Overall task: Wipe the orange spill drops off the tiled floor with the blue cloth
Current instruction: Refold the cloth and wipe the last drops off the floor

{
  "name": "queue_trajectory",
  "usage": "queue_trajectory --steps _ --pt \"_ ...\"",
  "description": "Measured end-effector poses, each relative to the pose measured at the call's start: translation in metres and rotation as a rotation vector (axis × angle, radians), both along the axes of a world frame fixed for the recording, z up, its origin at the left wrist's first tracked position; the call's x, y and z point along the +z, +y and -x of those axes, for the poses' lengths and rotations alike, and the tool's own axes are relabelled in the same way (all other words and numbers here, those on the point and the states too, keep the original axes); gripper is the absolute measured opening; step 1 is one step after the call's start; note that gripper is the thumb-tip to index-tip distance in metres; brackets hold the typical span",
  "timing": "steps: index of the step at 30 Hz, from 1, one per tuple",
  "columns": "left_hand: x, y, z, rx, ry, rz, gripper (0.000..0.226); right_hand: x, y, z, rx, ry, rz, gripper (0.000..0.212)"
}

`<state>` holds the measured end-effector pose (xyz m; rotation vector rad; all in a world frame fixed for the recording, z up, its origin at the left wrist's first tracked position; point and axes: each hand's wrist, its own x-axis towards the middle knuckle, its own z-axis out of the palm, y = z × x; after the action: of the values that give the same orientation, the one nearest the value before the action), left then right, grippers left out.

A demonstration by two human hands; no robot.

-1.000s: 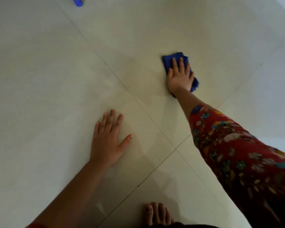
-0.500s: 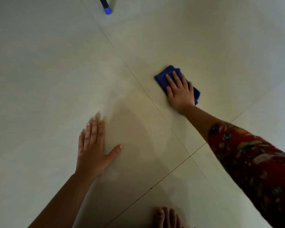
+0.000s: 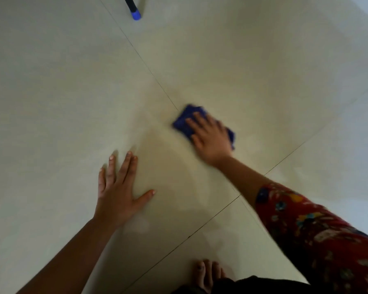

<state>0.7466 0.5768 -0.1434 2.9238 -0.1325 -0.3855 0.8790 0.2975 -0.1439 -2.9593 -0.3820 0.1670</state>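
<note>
My right hand (image 3: 210,139) lies flat on the folded blue cloth (image 3: 184,119), pressing it onto the pale tiled floor (image 3: 62,92) close to a grout line. The hand and the cloth are blurred by motion. Only the cloth's far corner and right edge show past my fingers. My left hand (image 3: 117,187) rests palm down on the tile to the left, fingers spread, holding nothing. A faint damp smear sits between the two hands. I see no orange drops on the floor.
A dark pole with a blue tip (image 3: 135,14) touches the floor at the top. A bare foot (image 3: 206,274) stands at the bottom edge. Grout lines cross near my right forearm, whose sleeve (image 3: 319,234) is red and floral.
My right hand has slid the blue cloth leftward and toward me, up to the grout line. My left hand has stayed planted on the tile. The view has tilted, bringing the pole further in.
</note>
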Motion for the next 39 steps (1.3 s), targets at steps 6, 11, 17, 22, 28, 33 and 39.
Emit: queue_trajectory --steps 6,11,17,22,28,33,39 --pt "-0.002 -0.002 0.001 0.018 -0.013 0.013 0.104 0.006 -0.131 0.038 -0.644 0.084 0.062 0.054" --pt "-0.002 -0.002 0.001 0.019 -0.010 0.032 0.102 0.001 -0.017 0.142 -0.289 0.049 0.049 0.058" --pt "0.002 -0.004 0.002 0.026 0.043 0.085 0.094 0.002 0.005 0.156 0.236 0.065 -0.005 0.053" --pt "0.008 -0.002 0.030 -0.062 0.021 0.049 0.088 0.003 -0.029 0.042 -0.405 0.071 0.030 0.053" --pt "0.012 0.023 0.070 -0.133 0.053 0.026 0.088 0.002 0.087 0.072 0.121 0.059 -0.007 0.055" --pt "0.018 0.045 0.102 -0.196 0.035 -0.010 0.084 0.002 0.071 0.196 0.610 0.098 -0.022 0.056" --pt "0.021 0.050 0.120 -0.048 0.021 0.021 0.084 0.000 0.038 0.092 0.069 0.032 0.022 0.053"
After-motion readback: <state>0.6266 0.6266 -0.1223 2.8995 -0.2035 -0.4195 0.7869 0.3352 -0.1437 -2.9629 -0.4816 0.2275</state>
